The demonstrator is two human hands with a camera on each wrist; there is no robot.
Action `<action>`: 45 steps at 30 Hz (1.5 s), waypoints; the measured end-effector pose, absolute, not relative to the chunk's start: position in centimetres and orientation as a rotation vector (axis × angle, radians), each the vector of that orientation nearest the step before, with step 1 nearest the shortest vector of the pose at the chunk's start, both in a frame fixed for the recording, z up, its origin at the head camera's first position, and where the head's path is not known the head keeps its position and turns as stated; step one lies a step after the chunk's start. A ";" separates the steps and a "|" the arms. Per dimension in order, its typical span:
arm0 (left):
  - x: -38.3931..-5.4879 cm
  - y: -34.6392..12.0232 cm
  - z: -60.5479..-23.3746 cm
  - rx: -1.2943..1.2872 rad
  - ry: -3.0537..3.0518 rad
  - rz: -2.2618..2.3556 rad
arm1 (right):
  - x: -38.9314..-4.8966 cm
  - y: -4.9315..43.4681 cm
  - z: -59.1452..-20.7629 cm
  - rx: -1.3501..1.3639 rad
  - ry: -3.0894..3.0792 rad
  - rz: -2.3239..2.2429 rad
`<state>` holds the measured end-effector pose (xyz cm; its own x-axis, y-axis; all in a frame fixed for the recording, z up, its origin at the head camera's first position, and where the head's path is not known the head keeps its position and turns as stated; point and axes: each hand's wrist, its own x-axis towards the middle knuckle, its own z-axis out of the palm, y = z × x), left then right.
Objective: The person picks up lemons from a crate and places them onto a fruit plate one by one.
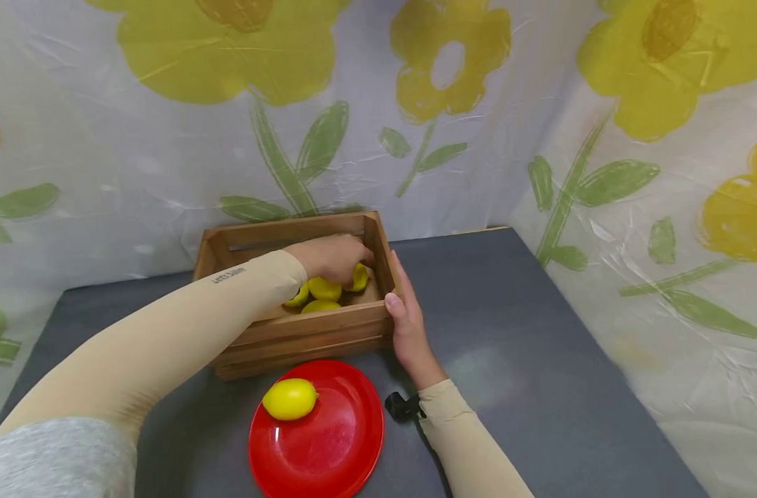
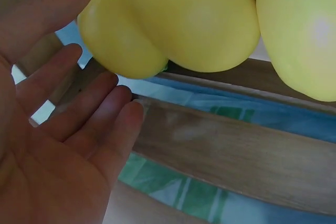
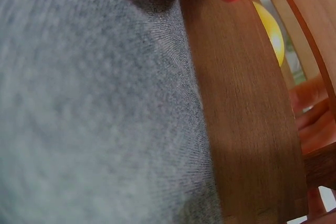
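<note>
A slatted wooden crate (image 1: 319, 325) stands on the dark table with several yellow lemons (image 1: 324, 289) in it. My left hand (image 1: 338, 257) reaches down inside its right end. In the left wrist view the thumb lies at the edge of one lemon (image 2: 118, 35), while the other fingers (image 2: 123, 129) spread loosely below it. Against the crate's right end rests my right hand (image 1: 411, 332), fingers straight along the outer side and thumb at the front corner. In front of the crate, one lemon (image 1: 290, 399) lies on a red plate (image 1: 335, 449).
Close behind the crate hangs a whitish sheet (image 1: 366, 159) printed with yellow flowers; it continues along the right side. The grey table (image 1: 509, 360) extends to the right of the crate. A black wrist-camera mount (image 1: 402, 407) sits beside the plate on the right wrist.
</note>
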<state>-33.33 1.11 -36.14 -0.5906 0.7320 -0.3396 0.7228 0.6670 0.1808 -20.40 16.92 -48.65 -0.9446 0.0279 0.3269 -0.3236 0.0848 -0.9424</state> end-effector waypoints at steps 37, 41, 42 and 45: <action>-33.3 0.9 -37.3 1.082 2.478 0.044 | -19.8 16.1 -47.6 0.316 -2.119 1.891; -33.4 0.8 -37.7 1.062 2.464 0.030 | -19.7 16.1 -47.7 0.310 -2.126 1.894; -33.4 0.8 -37.8 1.062 2.462 0.026 | -19.7 16.1 -47.8 0.308 -2.130 1.893; -33.4 0.7 -38.0 1.058 2.463 0.024 | -19.7 16.0 -47.8 0.300 -2.142 1.886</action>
